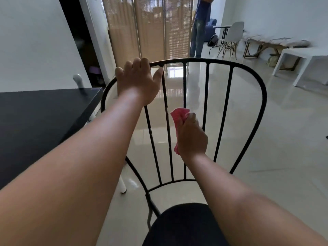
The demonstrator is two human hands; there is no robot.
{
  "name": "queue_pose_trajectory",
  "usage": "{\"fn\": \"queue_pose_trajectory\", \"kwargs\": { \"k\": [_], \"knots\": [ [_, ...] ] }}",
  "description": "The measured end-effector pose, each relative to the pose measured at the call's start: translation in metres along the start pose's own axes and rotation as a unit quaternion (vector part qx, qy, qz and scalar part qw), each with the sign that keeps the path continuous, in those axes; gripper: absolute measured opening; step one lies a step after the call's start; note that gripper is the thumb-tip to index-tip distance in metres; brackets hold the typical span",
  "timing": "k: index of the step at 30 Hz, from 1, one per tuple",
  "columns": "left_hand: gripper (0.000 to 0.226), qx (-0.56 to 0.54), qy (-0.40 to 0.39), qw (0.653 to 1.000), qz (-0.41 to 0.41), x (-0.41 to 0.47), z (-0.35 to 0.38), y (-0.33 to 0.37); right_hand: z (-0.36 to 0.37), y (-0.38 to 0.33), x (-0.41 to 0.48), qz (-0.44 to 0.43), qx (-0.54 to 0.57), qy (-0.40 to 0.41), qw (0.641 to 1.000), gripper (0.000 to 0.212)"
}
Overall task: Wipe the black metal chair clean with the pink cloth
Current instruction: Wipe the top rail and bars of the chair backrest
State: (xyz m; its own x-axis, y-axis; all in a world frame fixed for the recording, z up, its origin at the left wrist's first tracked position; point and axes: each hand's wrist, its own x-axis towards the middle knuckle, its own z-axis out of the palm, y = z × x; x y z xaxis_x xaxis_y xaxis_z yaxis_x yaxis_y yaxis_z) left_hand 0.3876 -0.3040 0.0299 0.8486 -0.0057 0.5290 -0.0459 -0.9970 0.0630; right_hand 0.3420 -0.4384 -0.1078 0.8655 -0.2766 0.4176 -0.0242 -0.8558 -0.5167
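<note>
The black metal chair stands right in front of me, its curved back with several thin upright bars facing me and its dark round seat at the bottom. My left hand grips the top rail at its upper left corner. My right hand is shut on the pink cloth, which is wrapped around one of the middle upright bars about halfway up. Part of that bar is hidden behind the cloth and hand.
A black table with white legs stands close on the left, touching distance from the chair. A person stands far back by the blinds. White chair, bench and white low table line the right wall. Glossy tiled floor lies beyond.
</note>
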Motion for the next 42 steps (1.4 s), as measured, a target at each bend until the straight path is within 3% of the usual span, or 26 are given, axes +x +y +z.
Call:
{"fn": "queue_pose_trajectory", "kwargs": {
  "k": [3,6,10,17,21,25,33,42],
  "knots": [
    [0.058,0.011,0.001,1.000,-0.003,0.016,0.013,-0.001,0.025,0.026,-0.022,0.009,-0.056,-0.079,0.995,0.037],
    [0.060,0.013,0.006,1.000,-0.003,0.028,0.024,-0.003,0.048,0.046,-0.046,0.056,-0.044,-0.154,0.985,0.032],
    [0.063,0.035,0.016,0.999,0.006,0.037,0.035,-0.005,0.073,0.072,-0.074,0.100,-0.066,-0.233,0.965,0.047],
    [0.062,0.042,0.028,0.999,0.004,0.038,0.035,-0.004,0.069,0.080,-0.084,0.099,-0.105,-0.334,0.932,0.085],
    [0.060,0.026,0.022,0.999,-0.001,0.029,0.024,-0.002,0.045,0.064,-0.064,0.078,-0.093,-0.301,0.946,0.066],
    [0.059,0.006,0.003,1.000,-0.009,0.013,0.009,0.000,0.005,0.033,-0.028,0.019,-0.033,-0.203,0.978,0.025],
    [0.057,-0.025,-0.018,1.000,-0.008,-0.040,-0.035,0.007,-0.079,-0.018,0.006,-0.055,0.011,-0.097,0.994,0.035],
    [0.053,-0.028,-0.066,0.997,-0.004,-0.075,-0.068,0.011,-0.143,-0.056,0.026,0.005,-0.005,-0.126,0.992,0.040]
  ]
}}
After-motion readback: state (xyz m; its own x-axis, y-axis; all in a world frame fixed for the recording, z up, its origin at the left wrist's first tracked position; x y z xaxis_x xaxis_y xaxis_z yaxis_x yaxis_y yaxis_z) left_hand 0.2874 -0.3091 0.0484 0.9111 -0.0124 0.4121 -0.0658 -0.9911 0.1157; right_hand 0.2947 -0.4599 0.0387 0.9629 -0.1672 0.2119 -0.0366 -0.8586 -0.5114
